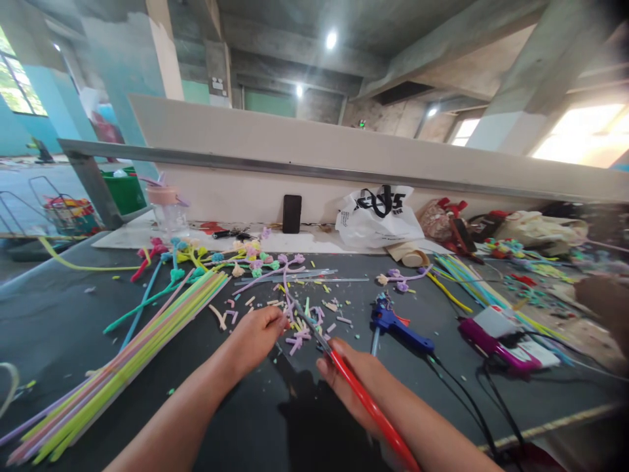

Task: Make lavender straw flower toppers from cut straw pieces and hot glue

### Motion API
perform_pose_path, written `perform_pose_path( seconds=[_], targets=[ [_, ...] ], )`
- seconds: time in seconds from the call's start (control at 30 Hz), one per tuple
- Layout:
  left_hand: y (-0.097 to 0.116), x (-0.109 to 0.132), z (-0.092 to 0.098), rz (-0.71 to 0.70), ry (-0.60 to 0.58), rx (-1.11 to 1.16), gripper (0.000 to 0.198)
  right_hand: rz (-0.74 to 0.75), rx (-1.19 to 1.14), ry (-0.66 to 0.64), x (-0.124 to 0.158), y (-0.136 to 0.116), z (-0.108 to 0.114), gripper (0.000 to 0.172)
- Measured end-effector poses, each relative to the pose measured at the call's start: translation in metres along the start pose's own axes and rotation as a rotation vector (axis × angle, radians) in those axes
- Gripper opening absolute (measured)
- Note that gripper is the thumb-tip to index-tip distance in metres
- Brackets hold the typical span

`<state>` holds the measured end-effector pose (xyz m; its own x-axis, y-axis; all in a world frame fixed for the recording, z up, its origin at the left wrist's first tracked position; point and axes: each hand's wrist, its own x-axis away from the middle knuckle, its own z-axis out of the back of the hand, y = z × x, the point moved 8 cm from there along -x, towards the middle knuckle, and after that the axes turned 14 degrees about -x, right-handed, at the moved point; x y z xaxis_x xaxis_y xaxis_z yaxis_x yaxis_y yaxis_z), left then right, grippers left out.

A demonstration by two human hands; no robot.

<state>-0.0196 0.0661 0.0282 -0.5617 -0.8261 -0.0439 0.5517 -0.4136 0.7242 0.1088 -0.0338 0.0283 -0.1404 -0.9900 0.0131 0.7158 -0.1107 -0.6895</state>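
Observation:
My left hand (260, 337) is closed in a pinch above the dark table, fingertips on a lilac pipe cleaner (286, 288) that rises between it and the tool tip. Knuckles partly hide the pinched end. My right hand (356, 377) is wrapped round a pliers-like tool (361, 390) with long red handles and slim metal jaws. The jaws point up and left, close to the left fingertips; whether they touch the lilac stem I cannot tell. Short cut pieces of pipe cleaner (297, 341), mostly lilac and yellow, lie scattered beneath and around both hands.
On the left lies a bundle of long pipe cleaners (142, 354), with pipe-cleaner flowers (250, 252) behind. A blue glue gun (403, 331) and a purple one (496, 344) trail cords at right. A phone (291, 214) stands at the back. Another person's hand (604, 295) is at far right.

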Motion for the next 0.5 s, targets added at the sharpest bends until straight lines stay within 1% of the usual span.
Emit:
perform_pose_path(
  seconds=[0.13,0.2,0.37,0.5],
  targets=[
    [-0.001,0.000,0.001,0.010,-0.003,-0.001,0.029,0.000,-0.065,0.015,0.002,0.000,0.007,0.015],
    [0.000,0.001,0.002,0.011,0.004,0.002,0.029,0.023,-0.050,0.012,0.003,-0.002,0.008,0.016],
    [0.002,0.000,0.003,-0.024,0.026,0.013,0.026,0.035,0.049,-0.070,0.004,-0.002,-0.006,0.017],
    [0.004,0.000,0.002,-0.041,0.016,0.016,0.023,0.040,0.091,-0.050,0.003,-0.002,-0.010,0.017]
  ],
)
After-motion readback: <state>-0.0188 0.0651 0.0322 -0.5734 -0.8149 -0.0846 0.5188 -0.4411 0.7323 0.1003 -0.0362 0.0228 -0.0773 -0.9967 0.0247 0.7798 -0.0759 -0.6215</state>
